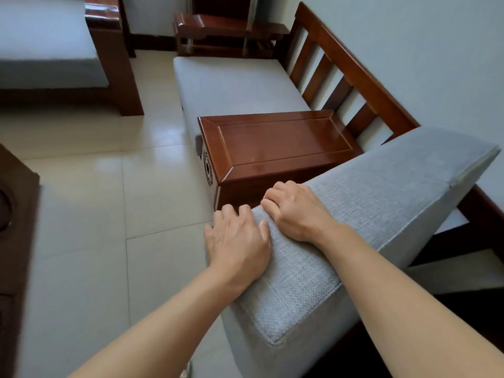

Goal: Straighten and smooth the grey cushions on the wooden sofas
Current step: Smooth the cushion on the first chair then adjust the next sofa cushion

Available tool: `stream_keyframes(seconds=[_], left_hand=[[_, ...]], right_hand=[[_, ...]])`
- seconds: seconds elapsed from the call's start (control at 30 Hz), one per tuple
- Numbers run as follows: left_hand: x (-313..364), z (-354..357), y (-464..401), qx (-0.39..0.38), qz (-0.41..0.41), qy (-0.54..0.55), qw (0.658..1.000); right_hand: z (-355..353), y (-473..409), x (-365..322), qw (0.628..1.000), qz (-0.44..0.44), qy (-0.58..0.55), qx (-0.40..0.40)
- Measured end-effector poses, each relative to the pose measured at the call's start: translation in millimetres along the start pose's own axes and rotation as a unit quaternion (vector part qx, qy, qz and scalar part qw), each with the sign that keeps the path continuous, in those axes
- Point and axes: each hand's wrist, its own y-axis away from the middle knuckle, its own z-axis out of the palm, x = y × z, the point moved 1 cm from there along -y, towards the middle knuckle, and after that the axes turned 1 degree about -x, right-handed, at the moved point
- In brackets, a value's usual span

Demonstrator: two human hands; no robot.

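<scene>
1. The grey cushion (pixel 354 227) stands tilted on edge, lifted over the sofa frame beside the wooden armrest (pixel 275 148).
2. The left hand (pixel 237 246) curls over its near edge; the right hand (pixel 297 211) grips its top corner, fingers bent.
3. Another seat cushion (pixel 231 85) lies flat beyond, by the slatted backrest (pixel 341 69).

Both hands sit on the near cushion (pixel 354 227), left hand (pixel 237 246) just left of the right hand (pixel 297 211). Behind them there's the armrest (pixel 275 145), then a seat cushion (pixel 234 83) with the slatted backrest (pixel 341 75) on its right.
</scene>
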Motion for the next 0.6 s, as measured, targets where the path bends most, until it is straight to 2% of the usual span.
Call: stream_keyframes(seconds=[0.3, 0.6], left_hand=[[41.8, 21.8, 70.4, 0.051, 0.034, -0.027, 0.998], [72.5, 46.3, 125.0, 0.052, 0.131, -0.058, 0.988]], right_hand=[[-10.3, 86.6, 13.2, 0.998, 0.004, -0.001, 0.060], [-8.3, 166.0, 24.6, 0.990, 0.040, -0.017, 0.135]])
